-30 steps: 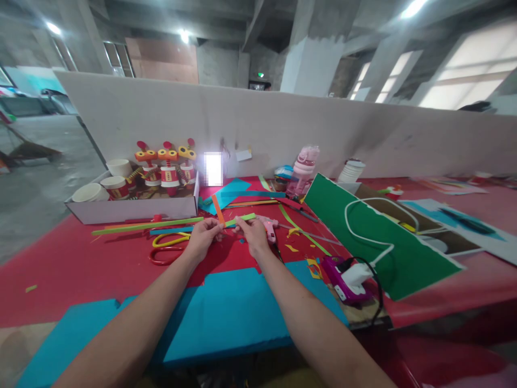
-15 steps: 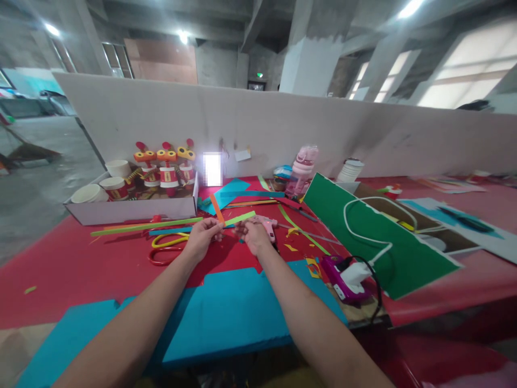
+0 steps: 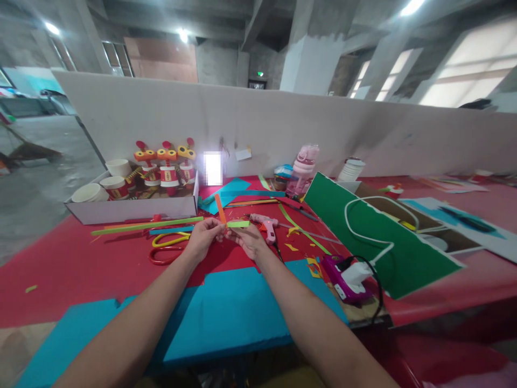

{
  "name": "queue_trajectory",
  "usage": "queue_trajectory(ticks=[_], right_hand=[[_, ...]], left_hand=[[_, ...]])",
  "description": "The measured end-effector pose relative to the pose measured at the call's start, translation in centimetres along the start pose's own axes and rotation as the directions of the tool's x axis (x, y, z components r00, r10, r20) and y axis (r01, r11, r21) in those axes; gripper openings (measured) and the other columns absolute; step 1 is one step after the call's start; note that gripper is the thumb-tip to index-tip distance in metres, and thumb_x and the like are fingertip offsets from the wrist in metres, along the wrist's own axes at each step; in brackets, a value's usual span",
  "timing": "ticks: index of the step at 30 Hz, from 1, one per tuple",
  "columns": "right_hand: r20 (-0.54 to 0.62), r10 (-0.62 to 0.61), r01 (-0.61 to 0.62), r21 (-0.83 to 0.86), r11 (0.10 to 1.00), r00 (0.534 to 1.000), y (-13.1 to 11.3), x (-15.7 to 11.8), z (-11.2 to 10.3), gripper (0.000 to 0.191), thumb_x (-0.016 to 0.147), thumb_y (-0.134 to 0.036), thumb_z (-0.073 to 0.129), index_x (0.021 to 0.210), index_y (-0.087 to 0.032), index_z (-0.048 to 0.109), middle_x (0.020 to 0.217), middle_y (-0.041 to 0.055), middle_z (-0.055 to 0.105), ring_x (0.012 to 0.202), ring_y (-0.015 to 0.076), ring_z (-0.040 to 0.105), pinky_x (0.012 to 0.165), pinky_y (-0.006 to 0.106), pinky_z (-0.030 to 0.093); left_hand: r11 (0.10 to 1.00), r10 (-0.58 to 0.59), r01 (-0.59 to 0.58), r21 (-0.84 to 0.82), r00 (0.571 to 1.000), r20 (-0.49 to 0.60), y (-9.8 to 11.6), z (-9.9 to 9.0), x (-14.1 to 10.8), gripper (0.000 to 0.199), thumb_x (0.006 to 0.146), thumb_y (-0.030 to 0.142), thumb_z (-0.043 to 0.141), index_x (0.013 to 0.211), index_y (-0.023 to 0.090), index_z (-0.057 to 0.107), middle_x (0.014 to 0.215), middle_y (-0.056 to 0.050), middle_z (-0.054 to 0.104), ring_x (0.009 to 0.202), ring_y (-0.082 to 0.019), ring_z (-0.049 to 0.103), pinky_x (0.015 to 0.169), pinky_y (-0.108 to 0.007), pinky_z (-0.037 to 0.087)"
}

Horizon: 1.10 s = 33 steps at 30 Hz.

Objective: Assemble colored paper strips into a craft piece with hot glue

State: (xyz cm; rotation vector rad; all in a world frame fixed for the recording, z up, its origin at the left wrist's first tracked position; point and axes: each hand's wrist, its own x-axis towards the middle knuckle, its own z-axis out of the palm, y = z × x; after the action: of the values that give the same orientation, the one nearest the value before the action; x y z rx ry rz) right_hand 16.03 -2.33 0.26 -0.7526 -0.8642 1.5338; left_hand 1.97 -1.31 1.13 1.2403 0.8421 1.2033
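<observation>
Between my two hands, an orange paper strip (image 3: 219,207) stands up and a green paper strip (image 3: 239,224) points right, the two meeting at my fingertips. My left hand (image 3: 205,236) pinches them near the joint. From the other side my right hand (image 3: 249,240) is closed at the same spot, under the green strip. Fingers cover the place where the strips join. Just beyond my right hand lies a pink glue gun (image 3: 266,225). Scissors with a yellow handle (image 3: 167,239) and a red handle (image 3: 165,255) lie left of my left hand.
A white box (image 3: 133,210) with paper cups and cup figures stands back left. A green board (image 3: 363,242) leans at the right, beside a purple power strip (image 3: 343,277) with cables. Blue sheets (image 3: 230,307) line the front edge. A pink bottle (image 3: 302,170) stands behind.
My right hand has shifted slightly down and left, closer to my left hand, uncovering more of the glue gun. The green strip's free end has moved left; the orange strip stands more upright.
</observation>
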Motion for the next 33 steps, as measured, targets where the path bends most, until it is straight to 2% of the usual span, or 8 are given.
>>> queue_trajectory(ticks=[13,19,24,29,33], right_hand=[[-0.044,-0.014,0.011,-0.09,0.996,0.999,-0.07,-0.23,0.08,0.032,0.052,-0.034,0.08,0.071,-0.016,0.063,0.065,-0.0026,0.062,0.061,0.009,0.057,0.068,0.026,0.051],[-0.067,-0.041,0.032,-0.127,0.991,0.997,0.11,-0.11,0.03,0.03,0.053,-0.035,0.079,0.071,-0.016,0.063,0.062,-0.0028,0.06,0.059,0.0093,0.056,0.067,0.028,0.052],[-0.093,-0.121,0.099,-0.212,0.972,0.988,0.12,0.0,0.13,0.027,0.057,-0.035,0.075,0.072,-0.016,0.062,0.064,-0.0021,0.061,0.058,0.0098,0.056,0.063,0.026,0.05],[-0.128,-0.273,0.211,-0.365,0.907,0.953,0.15,0.37,0.06,0.021,0.064,-0.035,0.068,0.071,-0.017,0.061,0.063,-0.0019,0.061,0.057,0.0112,0.057,0.06,0.025,0.047],[-0.182,-0.257,0.206,-0.26,0.943,0.949,0.22,0.68,-0.04,0.026,0.064,-0.039,0.067,0.074,-0.017,0.058,0.061,-0.0021,0.061,0.056,0.0118,0.058,0.061,0.026,0.048]], left_hand=[[0.999,0.045,-0.046,0.02,0.998,0.033,-0.07,-0.18,-0.11,0.024,0.066,0.032,0.072,0.066,0.013,0.056,0.051,0.0,0.057,0.045,-0.01,0.05,0.048,-0.022,0.037],[1.0,0.025,-0.025,-0.009,0.999,0.04,-0.32,-0.28,0.05,0.028,0.064,0.035,0.074,0.067,0.013,0.058,0.054,-0.002,0.06,0.046,-0.01,0.052,0.048,-0.022,0.038],[1.0,0.001,0.0,-0.016,0.998,0.059,-0.24,-0.37,0.02,0.028,0.065,0.036,0.073,0.07,0.011,0.061,0.057,-0.004,0.061,0.049,-0.011,0.053,0.051,-0.023,0.04],[0.998,0.005,0.001,-0.058,0.995,0.104,-0.19,-0.23,-0.15,0.026,0.069,0.035,0.071,0.078,0.011,0.065,0.067,-0.005,0.065,0.053,-0.01,0.053,0.053,-0.023,0.041],[1.0,-0.003,0.004,-0.01,0.997,0.082,-0.32,0.05,-0.11,0.026,0.063,0.031,0.075,0.078,0.012,0.067,0.064,-0.004,0.063,0.052,-0.01,0.052,0.053,-0.024,0.041]])
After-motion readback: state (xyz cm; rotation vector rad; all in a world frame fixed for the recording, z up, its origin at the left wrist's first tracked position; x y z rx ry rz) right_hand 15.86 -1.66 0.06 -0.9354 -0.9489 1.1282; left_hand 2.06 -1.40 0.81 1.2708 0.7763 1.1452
